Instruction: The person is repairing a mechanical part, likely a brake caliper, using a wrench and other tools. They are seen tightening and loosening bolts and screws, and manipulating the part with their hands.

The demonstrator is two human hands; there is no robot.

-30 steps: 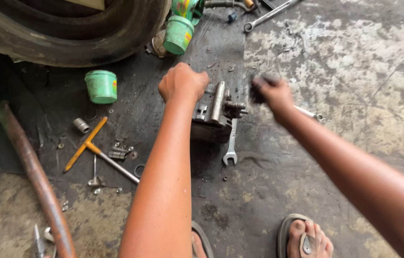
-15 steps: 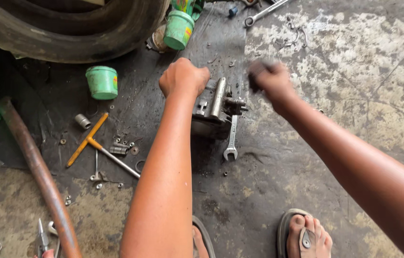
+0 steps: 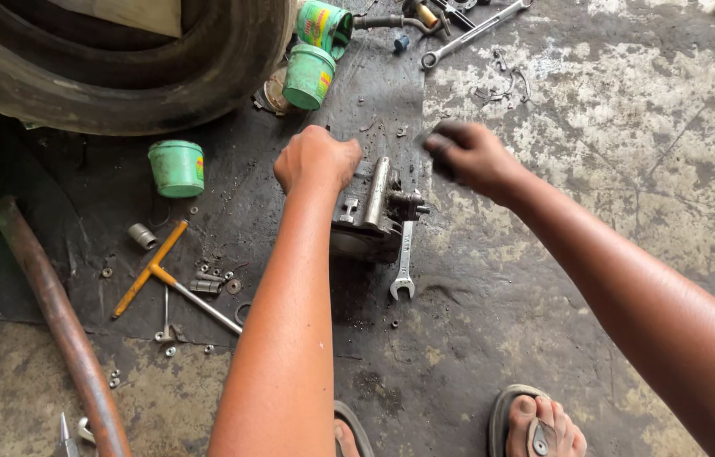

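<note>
Oil-stained concrete floor strewn with tools beside a tyre.

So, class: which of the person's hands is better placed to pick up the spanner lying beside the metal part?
Probably the right hand: it hovers free, blurred, while the left hand rests on the metal part, beside the spanner.

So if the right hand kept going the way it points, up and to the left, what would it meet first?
Probably bare oily floor first, then the lower green tub near the tyre. The right hand is blurred, so its height and exact line are uncertain.
</note>
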